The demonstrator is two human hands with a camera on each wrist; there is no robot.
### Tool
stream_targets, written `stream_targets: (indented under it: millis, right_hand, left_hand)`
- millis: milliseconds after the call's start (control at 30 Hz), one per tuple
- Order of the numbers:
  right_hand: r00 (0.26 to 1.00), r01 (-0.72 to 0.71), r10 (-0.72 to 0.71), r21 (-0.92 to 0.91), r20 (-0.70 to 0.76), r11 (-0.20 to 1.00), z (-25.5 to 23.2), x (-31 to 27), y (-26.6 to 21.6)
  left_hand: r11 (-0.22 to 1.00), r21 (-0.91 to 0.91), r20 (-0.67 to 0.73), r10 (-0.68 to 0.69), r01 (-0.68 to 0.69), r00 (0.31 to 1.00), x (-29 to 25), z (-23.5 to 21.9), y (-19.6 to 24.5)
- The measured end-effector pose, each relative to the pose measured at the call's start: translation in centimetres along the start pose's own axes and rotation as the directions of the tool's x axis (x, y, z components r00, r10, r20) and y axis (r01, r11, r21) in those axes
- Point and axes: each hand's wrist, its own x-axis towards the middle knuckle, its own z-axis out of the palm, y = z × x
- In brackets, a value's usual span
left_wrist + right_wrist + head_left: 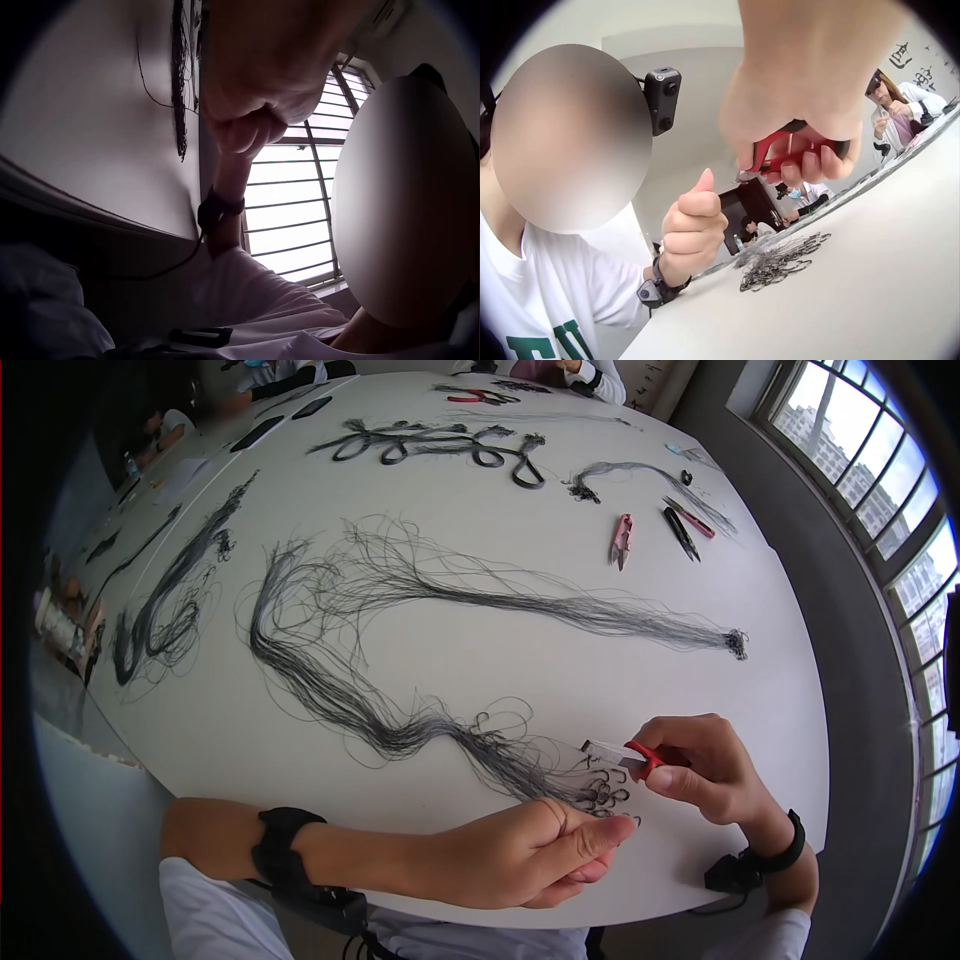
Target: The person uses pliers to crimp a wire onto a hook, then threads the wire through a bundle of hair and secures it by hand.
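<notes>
My right hand (700, 765) grips red-handled scissors (650, 760), blades pointing left over the table. In the right wrist view, the fingers curl round the red handle (780, 154). My left hand (545, 850) has its fingers curled in and its thumb pressed against the index finger. A small fish hook (637, 821) shows at the thumb tip, pinched there. Just beyond this hand lies a cluster of fish hooks (608, 788) at the near end of a long bundle of dark fishing line (380, 735). The scissor blades are close above the hooks.
A second line bundle (560, 608) ends in hooks (737, 644) at the right. Pink snips (622, 540) and black-and-red tools (685, 530) lie farther back. Looped dark bundles (430, 442) lie across the table, another bundle (180, 580) at left. People sit at the far side.
</notes>
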Motion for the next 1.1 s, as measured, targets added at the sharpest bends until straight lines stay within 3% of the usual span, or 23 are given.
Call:
stream_targets:
  millis: [33, 100, 233, 267, 300, 333, 400, 433, 467, 500, 533, 567, 633, 900, 967, 1100]
  right_hand:
    - [1.000, 0.000, 0.000, 0.000, 0.000, 1.000, 0.0, -0.1, 0.2]
    - [0.997, -0.077, 0.074, 0.273, 0.021, 0.959, 0.2, -0.4, 0.6]
    - [0.998, -0.058, 0.061, 0.288, -0.002, 0.956, 0.2, -0.5, 0.6]
    - [0.994, 0.084, -0.087, -0.051, -0.063, 0.995, -0.1, -0.5, 0.4]
    - [0.967, 0.198, -0.243, -0.388, -0.070, 0.900, -0.2, -0.4, 0.3]
    - [0.968, 0.196, -0.241, -0.388, -0.070, 0.900, -0.2, -0.3, 0.3]
    - [0.859, 0.338, -0.511, -0.743, -0.008, 0.578, -0.2, -0.2, 0.4]
    - [0.859, 0.335, -0.511, -0.744, -0.010, 0.578, -0.2, -0.4, 0.2]
    - [0.956, 0.214, -0.278, -0.426, -0.093, 0.879, -0.2, -0.6, -0.3]
    - [0.997, 0.013, -0.015, -0.033, -0.070, 0.999, -0.1, -0.8, -0.5]
    - [0.998, -0.055, 0.058, 0.140, -0.013, 0.989, -0.4, -0.9, -0.5]
    - [0.998, -0.055, 0.058, 0.143, -0.015, 0.988, -0.3, -1.0, -0.3]
    - [0.996, -0.084, 0.080, 0.379, 0.027, 0.921, -0.3, -1.1, 0.2]
    - [0.998, -0.052, 0.035, 0.380, 0.052, 0.924, -0.4, -1.3, 0.7]
    - [1.000, 0.000, 0.000, 0.050, 0.009, 0.999, -0.6, -1.0, -0.4]
    - [0.996, 0.066, -0.071, -0.090, -0.057, 0.994, -0.5, -0.6, 0.0]
  left_hand:
    - [1.000, -0.021, 0.024, 0.006, -0.005, 1.000, 0.0, 0.1, 0.0]
    - [1.000, -0.005, 0.028, 0.021, -0.021, 0.999, 0.0, 0.1, 0.1]
    - [0.999, 0.050, 0.007, 0.011, -0.011, 1.000, 0.0, -0.1, 0.2]
    - [0.999, 0.050, 0.007, 0.012, -0.013, 1.000, 0.1, -0.3, 0.2]
    - [0.999, 0.044, -0.019, -0.022, 0.023, 1.000, 0.2, -0.6, 0.0]
    - [0.998, 0.037, -0.045, -0.056, 0.058, 0.997, 0.3, -0.8, -0.1]
    - [0.999, 0.020, -0.026, -0.048, 0.049, 0.998, 0.3, -0.6, -0.1]
    - [0.999, 0.004, -0.009, -0.037, 0.037, 0.999, 0.3, -0.5, 0.0]
    - [0.999, 0.005, -0.008, -0.036, 0.036, 0.999, 0.3, -0.2, 0.1]
    - [1.000, -0.010, -0.002, -0.025, 0.025, 1.000, 0.2, 0.1, 0.3]
    - [1.000, -0.025, 0.002, -0.016, 0.016, 1.000, 0.1, 0.2, 0.4]
    - [1.000, -0.024, 0.002, -0.019, 0.019, 1.000, 0.1, 0.3, 0.6]
    - [0.998, 0.061, -0.030, -0.015, 0.017, 0.999, 0.1, 0.3, 0.8]
    - [1.000, -0.004, 0.040, 0.003, -0.003, 0.999, 0.1, 0.2, 0.2]
    - [1.000, -0.010, 0.038, 0.010, -0.010, 0.999, 0.1, 0.2, 0.3]
    - [0.999, 0.049, -0.027, 0.003, -0.002, 1.000, 0.0, -0.2, 1.9]
